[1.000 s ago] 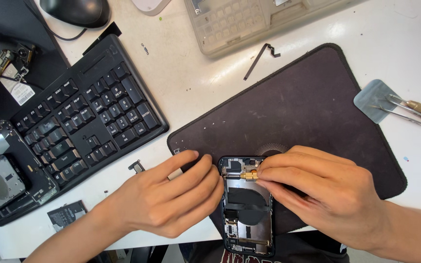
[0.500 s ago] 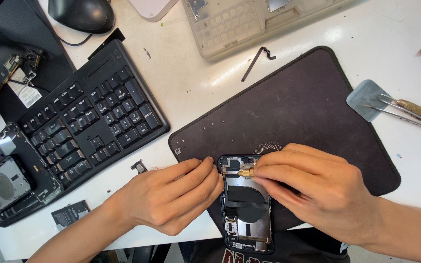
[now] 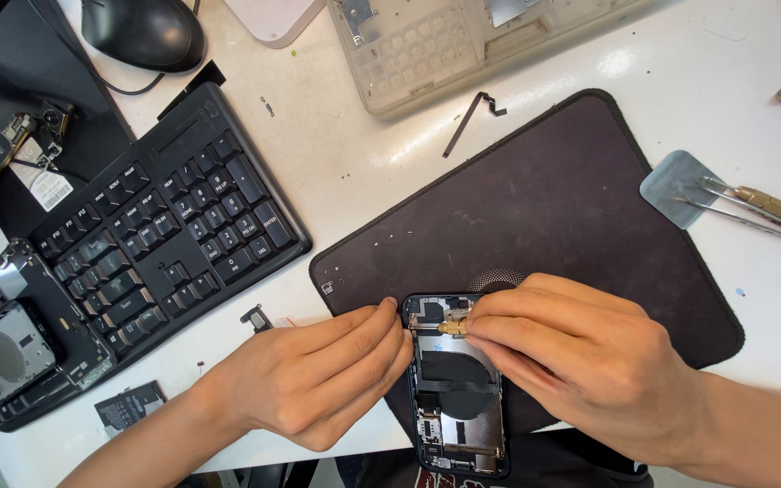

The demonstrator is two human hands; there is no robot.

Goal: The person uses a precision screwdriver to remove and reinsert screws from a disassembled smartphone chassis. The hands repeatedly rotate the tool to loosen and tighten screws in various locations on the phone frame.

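My right hand pinches a brass screwdriver over the far end of the opened phone; my left hand braces its left edge, long axis running near-far.

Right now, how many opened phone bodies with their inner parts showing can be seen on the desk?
2. One opened phone lies on the dark mat, between the left hand and the right hand. A second phone body lies at the far left, beside the keyboard. Others may be out of view.

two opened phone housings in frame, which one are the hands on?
The one on the dark mat, opened phone, between left hand and right hand. The other lies untouched left of the keyboard.
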